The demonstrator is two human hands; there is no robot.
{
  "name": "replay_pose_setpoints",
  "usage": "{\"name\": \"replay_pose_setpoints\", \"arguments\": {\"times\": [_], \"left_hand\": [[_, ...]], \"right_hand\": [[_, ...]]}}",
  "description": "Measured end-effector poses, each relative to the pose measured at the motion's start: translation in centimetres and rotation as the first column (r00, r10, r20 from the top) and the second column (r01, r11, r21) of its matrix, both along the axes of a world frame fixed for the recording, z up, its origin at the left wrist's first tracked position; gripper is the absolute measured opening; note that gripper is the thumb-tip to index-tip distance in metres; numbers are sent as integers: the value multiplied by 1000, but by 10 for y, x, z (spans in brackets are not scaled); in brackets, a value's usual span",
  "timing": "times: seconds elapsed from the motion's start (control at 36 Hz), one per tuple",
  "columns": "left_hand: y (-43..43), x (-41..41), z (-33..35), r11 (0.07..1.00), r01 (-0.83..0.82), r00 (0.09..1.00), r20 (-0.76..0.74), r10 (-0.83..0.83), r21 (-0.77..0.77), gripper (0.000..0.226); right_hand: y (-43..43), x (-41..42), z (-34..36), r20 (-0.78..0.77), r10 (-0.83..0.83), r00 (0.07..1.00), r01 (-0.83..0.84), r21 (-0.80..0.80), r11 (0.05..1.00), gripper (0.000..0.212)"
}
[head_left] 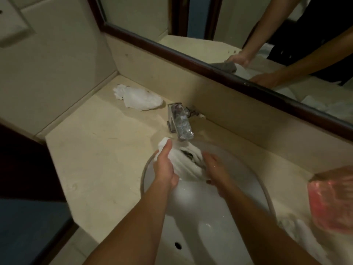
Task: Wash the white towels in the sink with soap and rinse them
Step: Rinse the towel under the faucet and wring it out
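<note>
Beige counter (99,159) surrounds the sink (191,226). Left hand (165,167) and right hand (215,173) both clench the white towel (188,166) under the faucet (180,123). Hard wringing may splash water on the counter, or soap may remain in the folds.

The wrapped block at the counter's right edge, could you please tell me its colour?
Pinkish red, the blurred wrapped block seen in the head view.
</note>
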State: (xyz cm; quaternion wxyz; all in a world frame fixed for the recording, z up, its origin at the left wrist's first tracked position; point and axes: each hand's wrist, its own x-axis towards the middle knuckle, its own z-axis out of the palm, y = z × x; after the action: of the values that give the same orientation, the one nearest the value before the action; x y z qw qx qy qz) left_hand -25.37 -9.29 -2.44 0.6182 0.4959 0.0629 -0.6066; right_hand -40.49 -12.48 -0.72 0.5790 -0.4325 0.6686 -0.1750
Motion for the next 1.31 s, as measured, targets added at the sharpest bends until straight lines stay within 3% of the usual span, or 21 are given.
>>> {"name": "replay_pose_setpoints", "arguments": {"times": [0.08, 0.17, 0.28, 0.36, 0.44, 0.56, 0.64, 0.72, 0.83, 1.14, 1.31], "left_hand": [[-11, -4, -9, 998, -14, 998, -61, 11, -60, 120], [-19, -4, -18, 996, -11, 995, -95, 2, -90, 117], [-21, 6, -19, 992, 46, 998, -40, -51, -114, 101], [-19, 23, -12, 986, 150, 988, 57, -146, -76, 79], [-20, 44, -3, 969, 247, 955, 171, -243, -1, 74], [-21, 51, -5, 956, 273, 828, 480, -289, 105, 56], [-18, 48, -3, 944, 289, 740, 589, -326, 158, 40], [-16, 45, -15, 931, 301, 700, 616, -362, 205, 35], [-16, 39, -28, 948, 245, 720, 616, -319, 204, 29], [-19, 42, -28, 989, 5, 788, 609, -93, 145, 28], [-11, 54, -24, 994, -29, 792, 608, -43, 109, 39]], "right_hand": [[7, 1, -14, 233, -193, 953, 126, 273, 954, 53], [-4, 4, -25, 495, -337, 801, 154, 373, 915, 66], [-18, 12, -31, 446, -306, 841, 197, 273, 941, 51], [-27, 18, -35, 403, -245, 882, 194, 163, 967, 49], [-36, 21, -33, 362, -207, 909, 182, 102, 978, 52], [-39, 29, -38, 384, -187, 904, 205, -6, 979, 56], [-35, 38, -38, 439, -191, 878, 226, -30, 974, 28], [-35, 40, -40, 431, -191, 882, 236, -53, 970, 23], [-37, 39, -42, 424, -181, 887, 230, -65, 971, 27], [-48, 56, -54, 502, -208, 839, 233, 14, 972, 63], [-47, 67, -55, 511, -263, 818, 231, 126, 965, 79]]}}
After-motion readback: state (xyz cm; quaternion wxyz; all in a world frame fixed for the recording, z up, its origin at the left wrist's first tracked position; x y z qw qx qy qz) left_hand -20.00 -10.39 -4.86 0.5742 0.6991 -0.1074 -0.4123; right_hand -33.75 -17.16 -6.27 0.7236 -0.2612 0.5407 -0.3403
